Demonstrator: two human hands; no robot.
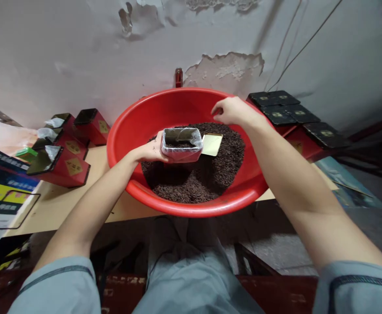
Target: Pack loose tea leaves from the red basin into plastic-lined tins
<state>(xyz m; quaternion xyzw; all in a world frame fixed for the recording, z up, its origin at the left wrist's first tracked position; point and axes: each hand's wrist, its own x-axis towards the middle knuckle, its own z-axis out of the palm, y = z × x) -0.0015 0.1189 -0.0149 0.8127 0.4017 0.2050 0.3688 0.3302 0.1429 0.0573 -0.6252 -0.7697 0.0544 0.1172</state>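
My left hand [156,147] grips a small rectangular tin [182,155] from its left side, over the basin. A clear plastic bag lines the tin, and some dark tea-like pieces lie inside. At the tin's right edge, a pale gold panel [212,145] juts out; it looks like its opened lid. My right hand [230,110] hovers over the basin's far right part, fingers loosely curled, with nothing visible in them. Beneath both hands, the large red plastic basin [195,211] holds a heap of dark, dry tea-like pieces [194,189].
Left of the basin stand several red tins [71,168], some with plastic liners sticking out. More red tins with black lids [287,113] are grouped at the right. The basin sits on a light wooden table [128,209] against a peeling wall [79,52].
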